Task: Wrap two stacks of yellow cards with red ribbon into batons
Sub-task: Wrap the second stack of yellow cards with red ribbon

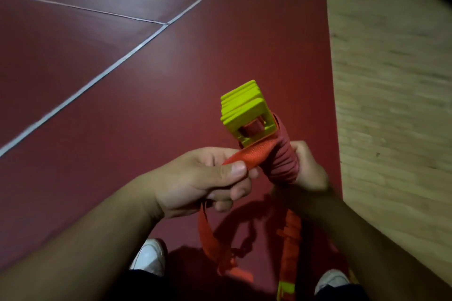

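Note:
A stack of yellow cards sticks up in the middle of the view, its lower part wound in red ribbon. My right hand grips the wrapped part from the right. My left hand pinches a flat stretch of the ribbon between thumb and fingers, just left of the stack. The loose ribbon hangs down below both hands in loops. Another yellow piece with red ribbon on it shows near the bottom edge, partly hidden by my right forearm.
I stand on a dark red floor crossed by thin white lines. A pale wooden floor strip runs along the right. My two white shoes show at the bottom.

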Demonstrator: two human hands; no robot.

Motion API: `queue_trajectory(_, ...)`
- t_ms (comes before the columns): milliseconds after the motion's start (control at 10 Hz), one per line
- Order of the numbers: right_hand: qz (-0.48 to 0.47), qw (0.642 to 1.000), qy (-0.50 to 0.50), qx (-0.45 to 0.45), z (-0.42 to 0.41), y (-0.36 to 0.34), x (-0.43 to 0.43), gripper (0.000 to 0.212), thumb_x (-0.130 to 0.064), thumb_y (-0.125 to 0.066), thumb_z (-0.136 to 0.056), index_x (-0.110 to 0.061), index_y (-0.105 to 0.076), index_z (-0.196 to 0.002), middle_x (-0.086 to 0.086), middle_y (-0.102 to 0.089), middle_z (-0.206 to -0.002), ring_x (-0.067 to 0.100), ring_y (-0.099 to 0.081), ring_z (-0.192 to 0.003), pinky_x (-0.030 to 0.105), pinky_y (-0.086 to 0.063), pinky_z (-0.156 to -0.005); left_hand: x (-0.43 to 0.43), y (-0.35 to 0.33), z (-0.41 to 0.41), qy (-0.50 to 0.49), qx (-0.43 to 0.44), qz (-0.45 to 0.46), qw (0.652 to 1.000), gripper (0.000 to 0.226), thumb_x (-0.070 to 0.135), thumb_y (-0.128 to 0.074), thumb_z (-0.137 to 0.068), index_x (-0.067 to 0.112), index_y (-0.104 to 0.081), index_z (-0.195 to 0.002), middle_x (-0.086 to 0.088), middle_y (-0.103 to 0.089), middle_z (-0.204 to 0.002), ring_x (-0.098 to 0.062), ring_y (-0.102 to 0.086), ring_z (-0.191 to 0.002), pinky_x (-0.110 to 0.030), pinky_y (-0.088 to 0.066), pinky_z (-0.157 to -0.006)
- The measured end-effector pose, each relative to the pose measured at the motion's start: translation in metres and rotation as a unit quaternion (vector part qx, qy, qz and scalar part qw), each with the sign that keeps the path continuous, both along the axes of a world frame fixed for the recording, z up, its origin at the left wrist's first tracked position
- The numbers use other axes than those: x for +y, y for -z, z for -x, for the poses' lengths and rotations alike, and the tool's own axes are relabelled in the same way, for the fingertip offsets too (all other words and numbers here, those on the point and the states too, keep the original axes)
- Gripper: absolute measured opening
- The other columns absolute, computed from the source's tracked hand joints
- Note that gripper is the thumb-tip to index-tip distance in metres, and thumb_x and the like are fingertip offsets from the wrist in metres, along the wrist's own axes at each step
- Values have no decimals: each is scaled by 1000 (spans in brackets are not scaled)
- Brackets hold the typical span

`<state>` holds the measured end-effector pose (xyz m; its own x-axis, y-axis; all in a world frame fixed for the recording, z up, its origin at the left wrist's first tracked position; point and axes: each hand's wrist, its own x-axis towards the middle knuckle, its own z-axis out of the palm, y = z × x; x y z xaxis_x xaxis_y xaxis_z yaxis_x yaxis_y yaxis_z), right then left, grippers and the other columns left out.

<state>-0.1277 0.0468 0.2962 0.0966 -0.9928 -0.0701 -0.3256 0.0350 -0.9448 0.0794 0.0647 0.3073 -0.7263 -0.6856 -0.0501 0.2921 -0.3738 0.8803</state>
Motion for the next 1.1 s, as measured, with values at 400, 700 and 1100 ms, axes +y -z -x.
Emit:
queue_trajectory(400,-27,986,-94,135,13,16,3,65,-31,-67,-43,-35,-54,-106,-5,-70,-77,5,-60,-62,35,-49,-78,-11,3,1,-300,-286,170,894,32,44,-52,-89,16,-57,-77,6,-57,-58,-21,-45,-58,-35,-38,-56)
queue_trajectory(700,-52,994,-67,62,12,15,-1,65,-32,-67,-35,-28,-59,-100,16,-69,-83,33,-63,-69,52,-53,-65,-6,-3,2,-355,-369,356,782,28,58,-58,-87,32,-51,-95,16,-52,-68,-1,-45,-55,-17,-33,-52)
queue_trajectory(1100,-79,988,-109,77,15,18,-2,54,-26,-68,-39,-29,-60,-92,12,-67,-75,27,-60,-64,52,-53,-70,-17,-1,-9,-393,-309,230,835,36,51,-52,-96,23,-66,-80,-1,-51,-62,-8,-49,-56,-19,-41,-57)
